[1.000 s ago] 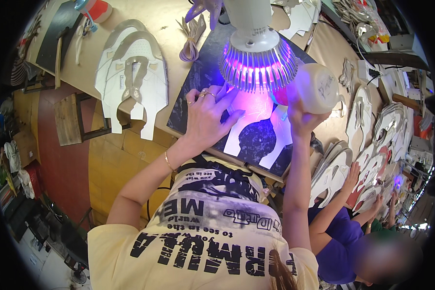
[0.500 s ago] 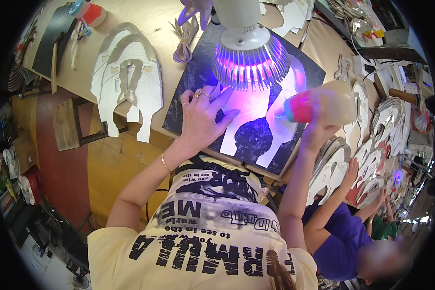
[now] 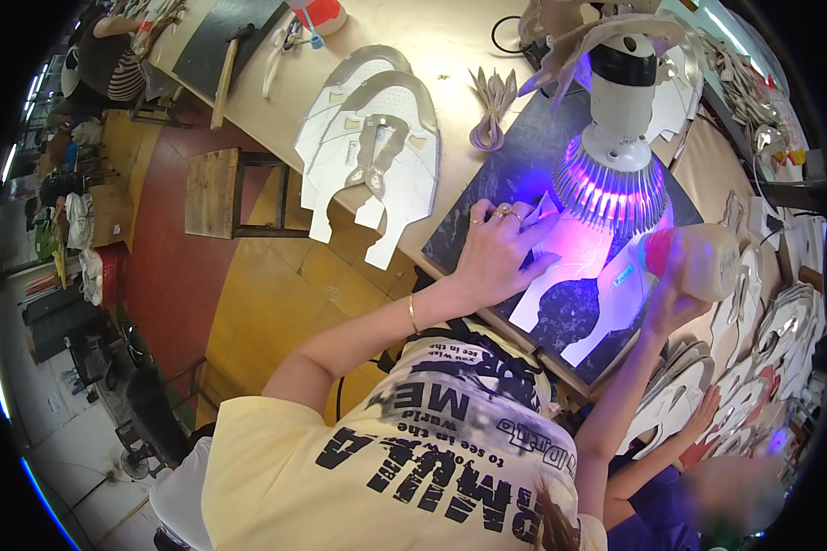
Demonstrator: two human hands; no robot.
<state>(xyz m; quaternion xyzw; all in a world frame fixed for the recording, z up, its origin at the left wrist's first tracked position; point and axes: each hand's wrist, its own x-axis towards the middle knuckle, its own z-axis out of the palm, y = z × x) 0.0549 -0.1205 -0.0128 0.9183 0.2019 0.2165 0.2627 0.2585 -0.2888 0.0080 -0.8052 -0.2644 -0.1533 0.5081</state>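
Head view: at three o'clock, the white shoe upper [image 3: 623,298] lies on the dark board [image 3: 469,207]. It seems light, bendable, easily creased; better to hold its edge. There rests the left hand [image 3: 501,257], thumb apart from fingers. The right hand [image 3: 673,298] wraps the squeeze bottle [image 3: 715,259], probably soft-sided. Shirt [image 3: 413,459] letters, six o'clock, are readable; the bottle's marks are unclear.

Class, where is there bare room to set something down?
Bare: tabletop between the overlapping shoe uppers and tied strap bundle; dark board beside the hammer. Crowded: around the lit lamp, with left hand, right hand and squeeze bottle.
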